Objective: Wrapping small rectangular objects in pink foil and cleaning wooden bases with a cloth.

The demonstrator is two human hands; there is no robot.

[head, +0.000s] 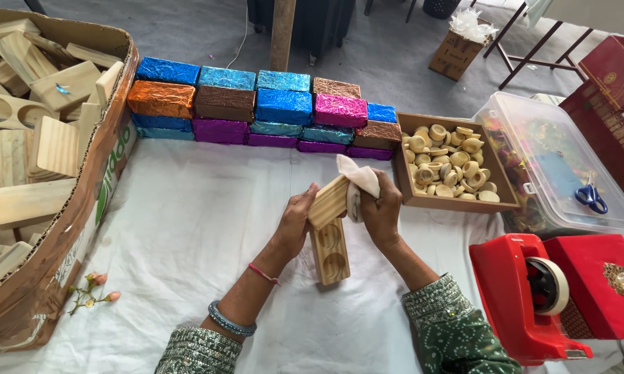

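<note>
While our left hand (294,223) grips the pale 2-hollow wooden block (329,235), our right hand (381,208) clutches a white cloth (359,181); wiping looks midway.

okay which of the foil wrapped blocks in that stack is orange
The orange block at the stack's far left, second layer down, beside the cardboard box. It is the only orange one; the others are blue, brown, pink or purple.
</note>
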